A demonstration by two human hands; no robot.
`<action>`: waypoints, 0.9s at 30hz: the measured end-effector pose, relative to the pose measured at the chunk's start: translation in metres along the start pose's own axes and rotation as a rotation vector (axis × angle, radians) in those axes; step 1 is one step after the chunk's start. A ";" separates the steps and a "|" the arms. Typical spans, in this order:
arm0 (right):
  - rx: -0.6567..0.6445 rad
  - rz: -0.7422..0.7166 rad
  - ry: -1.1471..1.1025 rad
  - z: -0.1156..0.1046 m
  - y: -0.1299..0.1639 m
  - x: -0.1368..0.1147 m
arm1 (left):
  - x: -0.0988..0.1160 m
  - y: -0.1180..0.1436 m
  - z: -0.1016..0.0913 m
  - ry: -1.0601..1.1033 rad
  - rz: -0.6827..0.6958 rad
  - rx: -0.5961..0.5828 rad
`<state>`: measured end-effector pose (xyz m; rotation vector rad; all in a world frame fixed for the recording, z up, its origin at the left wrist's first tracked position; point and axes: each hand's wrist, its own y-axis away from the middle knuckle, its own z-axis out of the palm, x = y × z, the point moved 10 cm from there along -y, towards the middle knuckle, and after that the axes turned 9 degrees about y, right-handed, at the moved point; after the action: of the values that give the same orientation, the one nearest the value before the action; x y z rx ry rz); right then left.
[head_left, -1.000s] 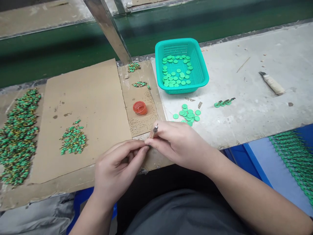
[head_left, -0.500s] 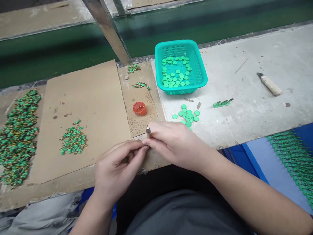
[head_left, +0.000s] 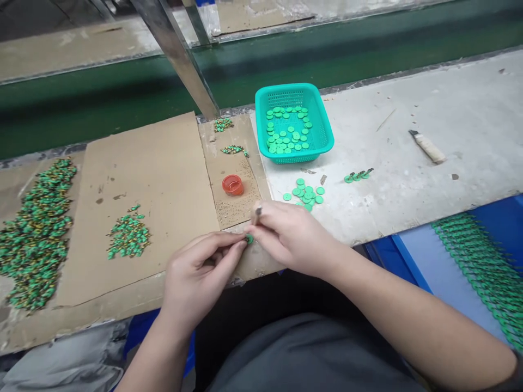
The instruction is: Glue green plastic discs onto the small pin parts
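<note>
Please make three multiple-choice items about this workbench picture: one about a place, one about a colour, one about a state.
1. Where does the basket stand?
A. on the cardboard
B. on the bare bench, beyond the loose discs
C. on the person's lap

2. What colour is the small cup?
A. orange-red
B. blue
C. white

3. What does the left hand do?
A. lies flat and open
B. pinches a small green piece
C. grips the basket

Answers:
1 B, it sits on the grey bench behind the discs.
2 A, it shows orange-red on the cardboard.
3 B, its fingers meet at the green piece, beside the right hand.
</note>
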<state>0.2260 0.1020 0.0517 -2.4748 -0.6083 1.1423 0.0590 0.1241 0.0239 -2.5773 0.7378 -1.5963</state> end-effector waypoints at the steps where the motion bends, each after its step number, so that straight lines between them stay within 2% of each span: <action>1: 0.028 0.018 0.000 -0.004 0.003 0.002 | -0.002 0.000 0.000 0.014 -0.012 -0.003; 7: 0.020 0.020 -0.011 0.002 0.014 -0.001 | -0.001 -0.001 0.002 0.053 -0.026 -0.003; 18: -0.028 -0.003 -0.017 0.008 0.004 -0.007 | 0.005 -0.004 0.002 0.051 0.012 0.007; 27: 0.008 -0.032 -0.073 0.010 0.003 -0.003 | 0.005 -0.004 0.002 0.062 0.012 0.000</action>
<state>0.2169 0.0993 0.0465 -2.4169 -0.6599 1.2254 0.0643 0.1251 0.0284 -2.5288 0.7556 -1.6804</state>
